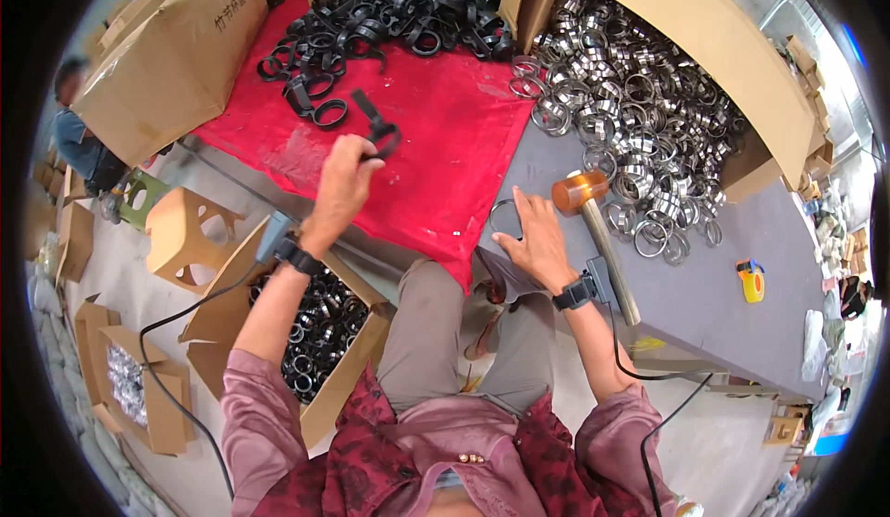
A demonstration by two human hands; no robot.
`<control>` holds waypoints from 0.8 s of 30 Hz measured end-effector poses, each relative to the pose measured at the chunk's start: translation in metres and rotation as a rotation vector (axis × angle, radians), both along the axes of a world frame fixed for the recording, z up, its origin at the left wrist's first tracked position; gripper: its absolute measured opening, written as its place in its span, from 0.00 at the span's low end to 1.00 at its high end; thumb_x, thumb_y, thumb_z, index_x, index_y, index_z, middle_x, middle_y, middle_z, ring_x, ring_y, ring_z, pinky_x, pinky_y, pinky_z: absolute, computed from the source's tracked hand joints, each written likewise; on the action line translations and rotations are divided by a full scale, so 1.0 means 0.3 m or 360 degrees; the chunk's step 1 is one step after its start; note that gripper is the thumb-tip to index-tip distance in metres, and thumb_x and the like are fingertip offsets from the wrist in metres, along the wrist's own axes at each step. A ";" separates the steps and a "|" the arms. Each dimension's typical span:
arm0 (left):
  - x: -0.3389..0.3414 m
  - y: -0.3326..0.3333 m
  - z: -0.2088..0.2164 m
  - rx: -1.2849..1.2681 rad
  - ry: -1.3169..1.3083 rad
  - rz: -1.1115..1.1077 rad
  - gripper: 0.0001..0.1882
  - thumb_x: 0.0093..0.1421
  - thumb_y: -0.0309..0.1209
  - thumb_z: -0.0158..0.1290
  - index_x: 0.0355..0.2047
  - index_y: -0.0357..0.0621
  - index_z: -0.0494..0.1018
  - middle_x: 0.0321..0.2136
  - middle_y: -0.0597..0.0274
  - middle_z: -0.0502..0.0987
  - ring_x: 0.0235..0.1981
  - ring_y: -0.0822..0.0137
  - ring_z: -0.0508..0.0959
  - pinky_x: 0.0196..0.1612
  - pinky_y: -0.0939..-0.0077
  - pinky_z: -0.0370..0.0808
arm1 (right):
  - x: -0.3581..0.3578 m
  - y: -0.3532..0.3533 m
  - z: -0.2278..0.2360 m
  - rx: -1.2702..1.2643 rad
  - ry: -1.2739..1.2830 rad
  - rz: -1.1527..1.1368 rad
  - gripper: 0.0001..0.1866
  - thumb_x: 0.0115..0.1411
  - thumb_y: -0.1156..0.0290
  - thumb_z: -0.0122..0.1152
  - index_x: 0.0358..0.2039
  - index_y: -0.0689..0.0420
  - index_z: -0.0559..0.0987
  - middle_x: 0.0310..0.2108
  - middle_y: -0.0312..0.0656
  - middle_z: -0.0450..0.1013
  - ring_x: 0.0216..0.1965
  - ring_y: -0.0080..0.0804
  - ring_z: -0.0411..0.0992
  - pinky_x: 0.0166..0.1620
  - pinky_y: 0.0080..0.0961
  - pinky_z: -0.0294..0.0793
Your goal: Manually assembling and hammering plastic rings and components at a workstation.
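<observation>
My left hand (345,183) is closed on a black plastic ring with a handle (383,133), raised over the red cloth (426,174). The handle is slightly blurred and points up and to the left. Over the near edge of the grey table, my right hand (540,243) has its thumb and forefinger around a thin shiny metal ring (502,217). Part of that ring is hidden behind the fingers. Just right of this hand lies a mallet with an orange head (579,191) and a wooden handle.
Black handled rings (399,16) are heaped at the back; metal rings (640,100) spill from a carton at back right. A yellow tape measure (751,280) lies right. Below left stands a carton of finished-looking rings (320,327), near a tan stool (190,239). Cables run from both wrists.
</observation>
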State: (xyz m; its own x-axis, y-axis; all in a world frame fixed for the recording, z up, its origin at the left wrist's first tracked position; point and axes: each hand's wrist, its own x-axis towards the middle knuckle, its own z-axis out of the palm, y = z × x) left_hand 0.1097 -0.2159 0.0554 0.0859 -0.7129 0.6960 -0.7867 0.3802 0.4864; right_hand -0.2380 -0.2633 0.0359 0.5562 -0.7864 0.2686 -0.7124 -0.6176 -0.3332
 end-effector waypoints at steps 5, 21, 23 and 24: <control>-0.170 0.069 -0.047 0.0131 0.0314 -0.0145 0.12 0.55 0.20 0.62 0.36 0.36 0.70 0.31 0.48 0.72 0.34 0.48 0.74 0.38 0.60 0.72 | 0.011 -0.024 0.056 0.0364 -0.0307 -0.0030 0.42 0.51 0.63 0.75 0.63 0.68 0.69 0.55 0.53 0.70 0.55 0.47 0.71 0.58 0.36 0.72; -0.397 0.146 -0.118 0.0188 0.0249 -0.0161 0.08 0.53 0.23 0.64 0.32 0.39 0.75 0.31 0.55 0.77 0.35 0.57 0.77 0.40 0.66 0.72 | -0.085 0.039 -0.060 0.0144 -0.0576 0.0166 0.45 0.50 0.62 0.74 0.65 0.68 0.66 0.58 0.57 0.67 0.63 0.56 0.63 0.68 0.44 0.60; -0.419 0.143 -0.113 0.0178 0.0131 -0.0138 0.08 0.54 0.25 0.64 0.32 0.40 0.76 0.31 0.56 0.77 0.37 0.55 0.77 0.42 0.63 0.71 | -0.055 0.041 -0.071 0.0057 -0.0563 0.0142 0.46 0.50 0.61 0.75 0.65 0.68 0.66 0.58 0.56 0.67 0.63 0.55 0.63 0.67 0.44 0.60; -0.431 0.141 -0.108 0.0171 0.0030 -0.0138 0.08 0.55 0.27 0.64 0.33 0.41 0.76 0.31 0.57 0.78 0.39 0.53 0.76 0.44 0.60 0.71 | -0.048 0.037 -0.083 -0.0016 -0.0476 0.0081 0.45 0.50 0.60 0.75 0.64 0.68 0.67 0.58 0.56 0.68 0.62 0.55 0.63 0.67 0.44 0.61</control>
State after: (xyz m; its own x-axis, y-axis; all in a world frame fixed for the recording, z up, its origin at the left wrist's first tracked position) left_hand -0.0195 -0.1737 0.0230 0.0328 -0.7884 0.6143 -0.7433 0.3916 0.5423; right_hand -0.2526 -0.2523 0.0109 0.4901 -0.7560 0.4339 -0.5517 -0.6544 -0.5172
